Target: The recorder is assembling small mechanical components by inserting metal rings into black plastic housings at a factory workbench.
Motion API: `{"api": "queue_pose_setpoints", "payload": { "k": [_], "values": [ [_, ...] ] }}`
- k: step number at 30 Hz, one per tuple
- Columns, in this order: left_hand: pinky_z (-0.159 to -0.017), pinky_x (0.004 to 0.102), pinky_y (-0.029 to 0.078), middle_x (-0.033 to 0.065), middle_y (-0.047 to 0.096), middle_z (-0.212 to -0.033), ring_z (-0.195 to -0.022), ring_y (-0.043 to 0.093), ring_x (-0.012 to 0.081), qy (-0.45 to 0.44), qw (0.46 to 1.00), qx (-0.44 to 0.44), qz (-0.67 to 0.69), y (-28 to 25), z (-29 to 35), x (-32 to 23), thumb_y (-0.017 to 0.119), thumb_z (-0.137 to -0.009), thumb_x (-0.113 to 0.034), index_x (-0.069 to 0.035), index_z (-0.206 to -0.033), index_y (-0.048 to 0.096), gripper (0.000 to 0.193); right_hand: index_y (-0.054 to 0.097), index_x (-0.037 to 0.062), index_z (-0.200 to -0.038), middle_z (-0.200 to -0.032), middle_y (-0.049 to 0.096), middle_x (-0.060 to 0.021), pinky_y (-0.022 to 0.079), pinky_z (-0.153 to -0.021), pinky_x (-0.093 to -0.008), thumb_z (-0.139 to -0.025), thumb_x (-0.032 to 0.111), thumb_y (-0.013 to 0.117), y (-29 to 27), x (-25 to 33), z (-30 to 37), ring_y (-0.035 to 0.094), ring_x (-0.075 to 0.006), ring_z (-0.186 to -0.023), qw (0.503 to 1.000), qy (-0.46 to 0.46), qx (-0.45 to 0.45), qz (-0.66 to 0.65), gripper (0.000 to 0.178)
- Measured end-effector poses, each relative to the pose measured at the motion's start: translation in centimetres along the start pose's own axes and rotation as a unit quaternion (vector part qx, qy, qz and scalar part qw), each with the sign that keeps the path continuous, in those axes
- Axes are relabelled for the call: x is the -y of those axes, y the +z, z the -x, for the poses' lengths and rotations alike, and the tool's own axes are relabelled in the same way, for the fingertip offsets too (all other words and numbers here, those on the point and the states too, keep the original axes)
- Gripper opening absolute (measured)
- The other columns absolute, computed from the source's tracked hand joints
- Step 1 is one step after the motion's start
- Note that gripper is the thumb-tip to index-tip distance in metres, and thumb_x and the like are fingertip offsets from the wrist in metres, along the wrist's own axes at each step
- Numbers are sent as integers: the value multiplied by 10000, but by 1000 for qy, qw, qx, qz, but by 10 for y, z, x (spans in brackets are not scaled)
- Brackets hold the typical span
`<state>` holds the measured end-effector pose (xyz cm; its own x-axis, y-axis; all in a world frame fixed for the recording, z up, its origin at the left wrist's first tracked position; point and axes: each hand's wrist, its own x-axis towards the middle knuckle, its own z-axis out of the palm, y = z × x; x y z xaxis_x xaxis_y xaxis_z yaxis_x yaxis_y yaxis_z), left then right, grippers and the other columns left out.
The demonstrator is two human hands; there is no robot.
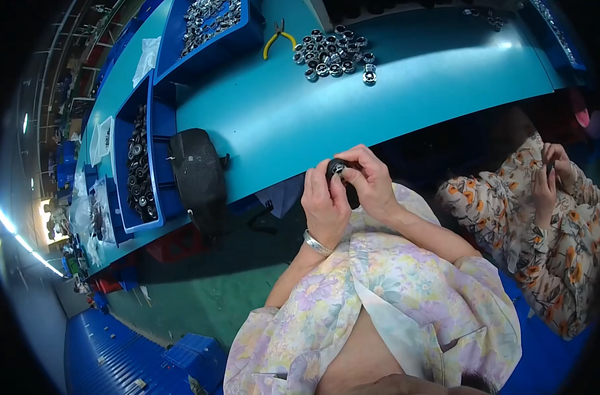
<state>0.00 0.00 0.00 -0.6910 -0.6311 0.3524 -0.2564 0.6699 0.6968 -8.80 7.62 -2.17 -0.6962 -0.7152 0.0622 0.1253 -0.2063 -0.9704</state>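
Note:
My left hand and my right hand meet just off the table's near edge. Between them is a small black round part with a shiny metal centre, gripped by the fingers and thumbs of both. Its lower side is hidden by my fingers. A bracelet circles my left wrist. Farther off on the turquoise table lies a pile of chrome-and-black round parts, with one part at its near right edge.
Yellow-handled pliers lie left of the pile. Two blue bins stand at left, one with black round parts, one with metal parts. A black bag hangs over the table edge. A co-worker's hands are at right.

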Motion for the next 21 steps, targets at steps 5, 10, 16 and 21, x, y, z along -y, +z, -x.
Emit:
{"api": "queue_pose_setpoints", "payload": {
  "k": [5,10,16,21],
  "values": [
    [-677,314,525,144,629,-940,-780,645,224,-116,962,93,231,-6,-6,14,555,-911,-30,43,-1118,551,219,591,-12,-1059,-962,539,-80,502,-683,-258,-841,-69,565,-18,-2,-9,587,-141,-790,999,-21,41,22,226],
    [-733,258,541,111,624,-1008,-827,632,144,-166,908,174,343,-22,-4,15,535,-970,-121,59,-1181,506,279,593,-9,-1078,-961,544,-94,498,-679,-259,-844,-32,605,-17,7,0,586,-156,-781,988,-84,80,99,236],
    [-631,265,530,106,606,-889,-725,655,163,-95,950,162,250,-26,-1,8,527,-944,-49,43,-1088,529,171,594,-21,-1058,-941,527,-75,500,-664,-249,-859,-27,593,-9,11,11,587,-126,-773,998,-14,62,-30,199],
    [-559,254,516,93,578,-805,-647,652,161,-37,988,131,80,-26,13,-3,486,-960,-55,29,-1011,500,100,605,-32,-976,-925,513,-60,502,-664,-244,-853,-44,565,-6,10,16,579,-113,-761,998,11,66,-7,131]
  ]
}}
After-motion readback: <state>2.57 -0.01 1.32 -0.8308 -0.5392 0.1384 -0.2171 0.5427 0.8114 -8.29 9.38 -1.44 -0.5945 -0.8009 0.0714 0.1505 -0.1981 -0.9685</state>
